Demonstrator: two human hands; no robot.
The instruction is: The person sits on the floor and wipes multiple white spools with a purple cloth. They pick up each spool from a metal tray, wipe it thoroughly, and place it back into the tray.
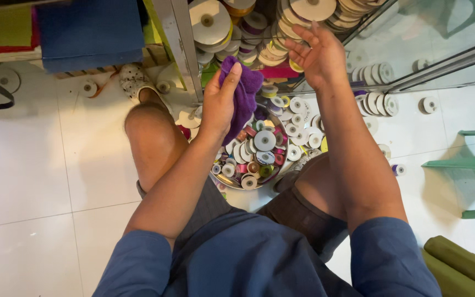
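A white tiled floor (28,181) was seen beneath a glass cabinet (413,49) stacked with ribbon spools (210,22). Between the knees, a round bowl (281,165) of small spools was set. A purple cloth (244,96) was gripped in the left hand (219,102), above the bowl. The right hand (317,55) was raised empty, fingers spread wide.

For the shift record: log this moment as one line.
left hand: grips fuzzy purple cloth | right hand: open, empty, by stacked white ribbon spools | below: round bowl of small ribbon rolls
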